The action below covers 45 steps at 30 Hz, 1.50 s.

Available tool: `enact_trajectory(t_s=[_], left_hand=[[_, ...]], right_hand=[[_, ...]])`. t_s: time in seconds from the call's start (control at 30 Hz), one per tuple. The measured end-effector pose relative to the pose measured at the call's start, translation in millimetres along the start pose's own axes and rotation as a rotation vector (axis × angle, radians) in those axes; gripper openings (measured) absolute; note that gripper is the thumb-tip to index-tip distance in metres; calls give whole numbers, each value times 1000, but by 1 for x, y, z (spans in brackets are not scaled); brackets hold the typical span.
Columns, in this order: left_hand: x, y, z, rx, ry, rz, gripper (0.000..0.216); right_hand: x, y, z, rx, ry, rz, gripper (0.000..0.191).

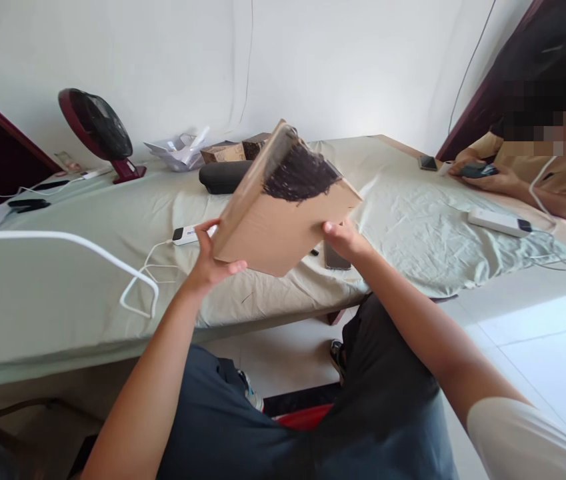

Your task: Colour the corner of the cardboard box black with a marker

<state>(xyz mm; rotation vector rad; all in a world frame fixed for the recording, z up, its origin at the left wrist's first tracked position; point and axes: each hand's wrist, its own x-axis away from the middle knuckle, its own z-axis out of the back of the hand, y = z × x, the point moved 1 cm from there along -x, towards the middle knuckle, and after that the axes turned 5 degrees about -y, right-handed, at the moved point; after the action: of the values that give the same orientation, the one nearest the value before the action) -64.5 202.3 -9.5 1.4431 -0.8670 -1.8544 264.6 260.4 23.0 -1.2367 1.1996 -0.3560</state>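
Both my hands hold up a flat brown cardboard box (283,230), tilted above the table. A patch of black scribble or paint (303,175) covers its upper corner. My left hand (209,263) grips the lower left corner, thumb on the front face and fingers round the side. On the right edge, my right hand (343,239) is closed with its thumb on the front; its other fingers are hidden behind the box. Below that hand a dark phone (337,257) lies partly covered on the cloth.
A light green cloth (87,280) covers the table. Behind the box lie a black case (225,177) and a small carton (223,153). A fan (100,130) stands at the back left. White power strips (497,222) and cables (63,236) lie around. Another person's hands (500,179) hold a dark object at right.
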Motion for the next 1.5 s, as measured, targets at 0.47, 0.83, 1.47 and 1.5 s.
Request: enact_trajectory(t_s=[0.47, 0.83, 1.47, 1.5], left_hand=[[0, 36, -22, 348, -127, 308, 84], [5, 26, -26, 22, 28, 254, 59], [-6, 25, -44, 270, 20, 126, 87], [-5, 23, -44, 237, 10, 116, 91]], right_hand=[[6, -4, -13, 818, -271, 235, 162], [12, -6, -17, 931, -269, 205, 163], [8, -6, -19, 604, -145, 58, 159], [8, -6, -21, 504, -133, 8, 155]])
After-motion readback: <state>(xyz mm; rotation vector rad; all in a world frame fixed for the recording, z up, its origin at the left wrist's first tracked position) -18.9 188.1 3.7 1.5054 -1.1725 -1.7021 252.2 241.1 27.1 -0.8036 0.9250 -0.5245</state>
